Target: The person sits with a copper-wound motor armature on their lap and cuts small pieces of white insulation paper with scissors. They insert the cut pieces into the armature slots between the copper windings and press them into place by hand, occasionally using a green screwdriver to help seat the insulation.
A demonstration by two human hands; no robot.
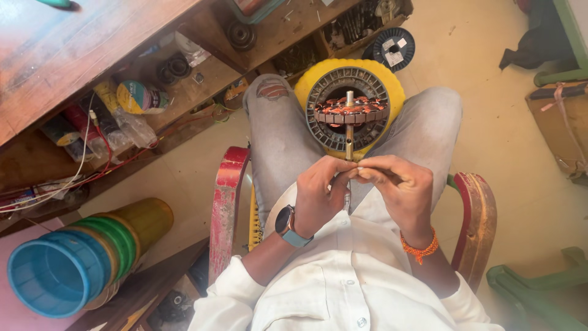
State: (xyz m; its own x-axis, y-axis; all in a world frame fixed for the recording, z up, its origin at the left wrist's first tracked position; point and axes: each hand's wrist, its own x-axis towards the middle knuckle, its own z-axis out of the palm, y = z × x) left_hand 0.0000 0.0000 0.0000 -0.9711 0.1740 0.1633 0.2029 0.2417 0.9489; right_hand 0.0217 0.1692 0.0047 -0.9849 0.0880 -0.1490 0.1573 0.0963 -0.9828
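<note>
1. Your left hand (320, 193) and right hand (401, 191) meet above your lap, fingertips pinched together on something thin; what it is cannot be told.
2. Just beyond them, the motor stator (348, 110) with copper windings rests between your knees on a yellow disc (392, 83), its metal shaft (349, 144) pointing toward your hands.
3. You sit in a red-armed chair (225, 202) beside a cluttered wooden bench (92, 43).

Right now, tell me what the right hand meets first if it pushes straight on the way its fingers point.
The right hand points left at the left hand; their fingertips already meet around the end of the motor's metal shaft, so it would likely press into those fingers first.
</note>
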